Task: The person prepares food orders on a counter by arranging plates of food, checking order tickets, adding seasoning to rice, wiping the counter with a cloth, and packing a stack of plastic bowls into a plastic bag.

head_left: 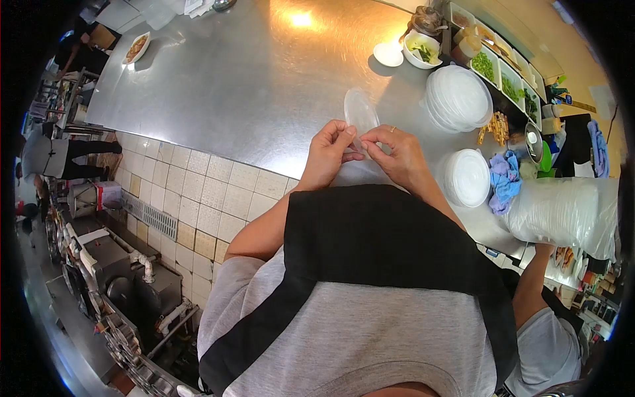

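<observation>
In front of my apron, a clear round plastic lid [360, 107] is held tilted up above the steel counter. My left hand [332, 147] pinches its lower left edge between thumb and fingers. My right hand [399, 155], with a ring on one finger, is closed on the lower right edge. The fingertips of both hands nearly meet there. Something translucent lies below my hands at the counter edge, and I cannot make out what it is. To the right stand a stack of clear lids [459, 98] and a stack of white round tubs [467, 177].
A white bowl with greens [422, 51] and a small white dish [388, 55] sit at the back. Herb trays [508, 85], a blue cloth [505, 180] and bagged containers [559, 210] line the right. A plate of food [137, 48] is far left. Other people stand left and lower right.
</observation>
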`<state>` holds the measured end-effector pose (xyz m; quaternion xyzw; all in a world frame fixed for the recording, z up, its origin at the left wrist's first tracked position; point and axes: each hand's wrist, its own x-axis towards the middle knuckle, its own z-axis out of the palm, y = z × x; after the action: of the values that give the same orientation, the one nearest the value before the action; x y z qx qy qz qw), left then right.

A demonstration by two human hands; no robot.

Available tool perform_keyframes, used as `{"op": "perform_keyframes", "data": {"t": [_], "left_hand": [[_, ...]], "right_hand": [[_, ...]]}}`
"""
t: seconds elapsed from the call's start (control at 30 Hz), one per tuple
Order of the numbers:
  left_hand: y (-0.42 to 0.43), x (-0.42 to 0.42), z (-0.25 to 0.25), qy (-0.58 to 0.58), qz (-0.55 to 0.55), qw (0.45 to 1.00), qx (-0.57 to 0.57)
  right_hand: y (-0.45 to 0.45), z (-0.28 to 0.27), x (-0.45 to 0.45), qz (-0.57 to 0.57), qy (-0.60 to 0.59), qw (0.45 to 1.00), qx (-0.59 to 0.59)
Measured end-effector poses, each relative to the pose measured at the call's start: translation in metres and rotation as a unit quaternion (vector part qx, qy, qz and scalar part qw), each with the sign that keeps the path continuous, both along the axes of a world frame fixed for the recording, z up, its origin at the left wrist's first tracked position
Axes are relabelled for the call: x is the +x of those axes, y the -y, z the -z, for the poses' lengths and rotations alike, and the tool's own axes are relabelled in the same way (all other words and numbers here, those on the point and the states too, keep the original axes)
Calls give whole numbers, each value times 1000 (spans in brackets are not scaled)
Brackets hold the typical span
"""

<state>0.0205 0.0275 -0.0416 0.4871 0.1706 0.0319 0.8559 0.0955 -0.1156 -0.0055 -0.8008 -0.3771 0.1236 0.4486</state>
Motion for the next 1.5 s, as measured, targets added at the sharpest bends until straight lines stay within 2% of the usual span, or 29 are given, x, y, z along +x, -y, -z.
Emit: {"op": "perform_keyframes", "data": {"t": [0.73, 0.93, 1.03, 1.5], "left_hand": [[0, 0, -3, -6, -14, 1000, -11], [-5, 1, -5, -15, -3, 1000, -15], [-6, 1, 2, -6, 24, 1000, -14], [-5, 2, 7, -25, 33, 999, -21]], "right_hand": [[2, 5, 2, 1, -82, 996, 41], [5, 11, 5, -33, -225, 974, -8], [5, 23, 10, -64, -305, 950, 24], [3, 41, 20, -110, -370, 920, 67]]}}
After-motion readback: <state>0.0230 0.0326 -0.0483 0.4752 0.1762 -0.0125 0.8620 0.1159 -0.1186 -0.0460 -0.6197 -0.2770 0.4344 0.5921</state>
